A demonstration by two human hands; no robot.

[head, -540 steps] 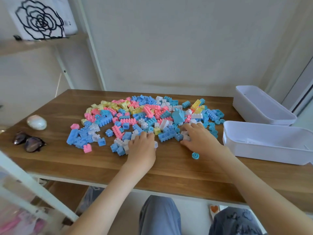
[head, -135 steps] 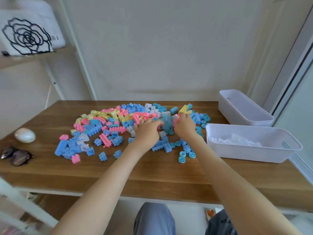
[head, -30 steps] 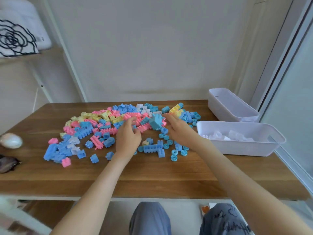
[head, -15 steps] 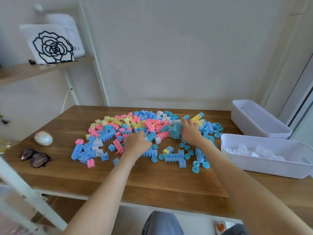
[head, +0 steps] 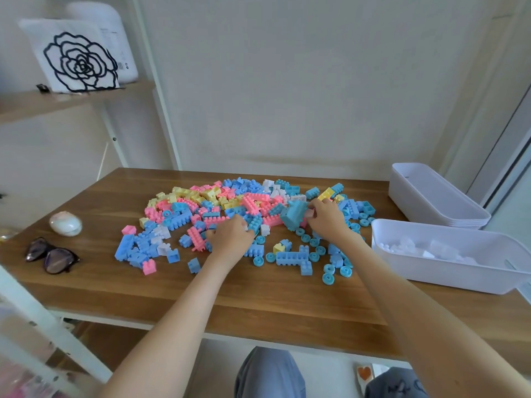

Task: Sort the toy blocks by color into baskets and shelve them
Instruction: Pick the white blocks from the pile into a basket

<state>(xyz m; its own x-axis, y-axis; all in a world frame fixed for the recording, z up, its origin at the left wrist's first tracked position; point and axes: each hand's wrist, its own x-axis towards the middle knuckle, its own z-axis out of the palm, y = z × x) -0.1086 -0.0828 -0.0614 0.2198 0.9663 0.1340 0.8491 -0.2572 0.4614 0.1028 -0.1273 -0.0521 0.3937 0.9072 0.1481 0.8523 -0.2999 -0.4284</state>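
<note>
Left hand: palm down on the near edge of the block pile, fingers curled over blocks; whether they grip one cannot be told.
Right hand: at the pile's right side, fingertips pinching a pale block beside a large blue piece.
Obscured: whatever lies under the left palm.
Blocks: the pile lies on the table.
Change: the basket right of the pile, bare 18 s ago, now holds white blocks.

You had blue, pink, yellow and white blocks on a brown wood-grain counter, white ones in a white basket, and a black rose outline on a white card.
</note>
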